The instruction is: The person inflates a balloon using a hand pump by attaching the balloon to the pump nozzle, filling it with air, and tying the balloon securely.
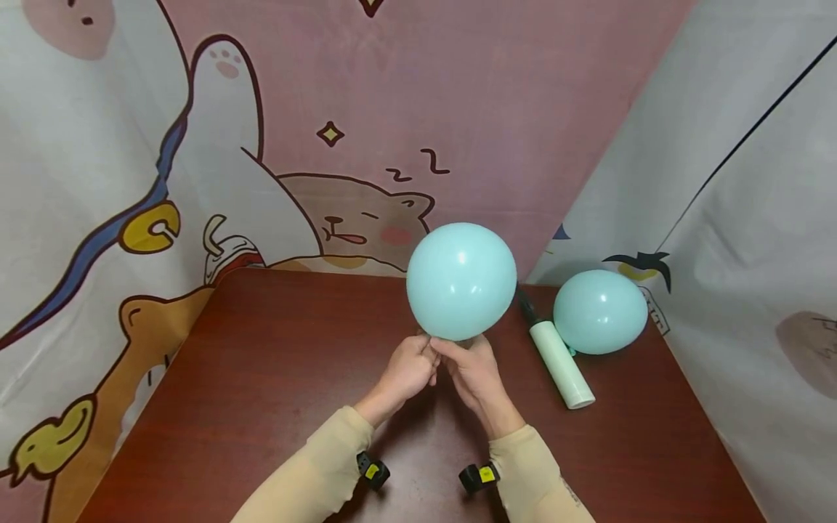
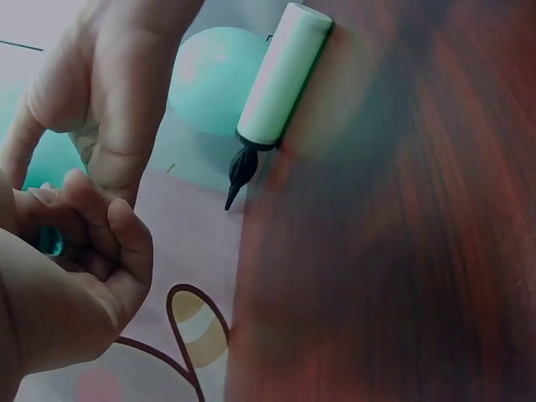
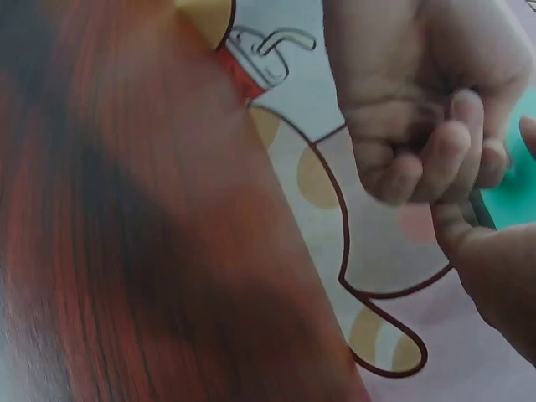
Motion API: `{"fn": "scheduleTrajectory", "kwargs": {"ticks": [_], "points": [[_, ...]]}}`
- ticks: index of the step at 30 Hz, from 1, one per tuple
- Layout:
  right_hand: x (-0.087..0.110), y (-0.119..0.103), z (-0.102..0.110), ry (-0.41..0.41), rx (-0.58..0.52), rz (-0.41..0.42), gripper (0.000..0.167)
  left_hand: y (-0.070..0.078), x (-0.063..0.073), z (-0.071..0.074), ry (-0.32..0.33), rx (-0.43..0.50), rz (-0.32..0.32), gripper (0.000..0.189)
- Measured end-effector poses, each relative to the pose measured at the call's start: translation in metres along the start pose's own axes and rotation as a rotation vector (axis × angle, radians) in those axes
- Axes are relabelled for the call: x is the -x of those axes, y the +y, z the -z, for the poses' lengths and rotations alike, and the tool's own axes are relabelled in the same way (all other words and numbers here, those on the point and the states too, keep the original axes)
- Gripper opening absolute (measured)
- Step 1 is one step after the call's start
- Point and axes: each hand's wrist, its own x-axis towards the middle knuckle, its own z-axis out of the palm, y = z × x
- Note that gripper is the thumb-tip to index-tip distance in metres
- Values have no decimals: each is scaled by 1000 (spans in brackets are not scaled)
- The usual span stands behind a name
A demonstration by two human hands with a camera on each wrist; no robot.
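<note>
In the head view an inflated light-blue balloon stands above both hands, its neck end pointing down between them. My left hand curls its fingers and pinches the balloon's neck; in the left wrist view a bit of teal neck shows between those fingers. My right hand meets it from the other side, thumb stretched toward the left fingers at the neck. In the right wrist view the left hand has curled fingers, and the right hand touches it. Fingers hide most of the neck.
A white hand pump with a black nozzle lies on the brown table, right of the hands. Beside it rests a second inflated light-blue balloon, its tied end toward the pump. A printed cloth hangs behind the table.
</note>
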Motion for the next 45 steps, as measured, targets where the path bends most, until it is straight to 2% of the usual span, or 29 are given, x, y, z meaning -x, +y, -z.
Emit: {"fn": "scheduleTrajectory", "kwargs": {"ticks": [3,7,13,17,21,24,29,31,34,37,39,41,45], "points": [[1,-1,-2,12,-90,-3,54,2,1,1,-16,-103,-46,34],[2,-4,-1,12,-209,-11,61,3,2,3,-58,-219,-70,34],[1,-12,2,53,-338,0,60,3,4,9,-110,-238,-64,36],[0,-19,5,90,-423,28,64,1,6,20,-187,-241,-38,38],[-1,-23,8,114,-453,39,69,-2,5,32,-294,-206,8,38],[-1,-24,10,110,-452,21,66,-3,2,40,-357,-160,38,37],[-1,-26,9,43,-442,-17,55,-3,-5,48,-425,-65,23,35],[-1,-27,8,17,-410,-34,51,-3,-7,50,-433,-55,-14,33],[-1,-28,6,5,-369,-43,47,-2,-9,52,-421,-96,-67,29],[-1,-29,6,10,-351,-34,42,-1,-9,55,-401,-137,-88,23],[0,-29,8,11,-345,-24,39,-2,-9,57,-399,-124,-90,21],[2,-29,9,4,-333,-17,36,-4,-8,60,-393,-61,-82,25],[4,-29,12,-6,-257,-11,34,-9,-7,67,-355,186,-39,32]]}}
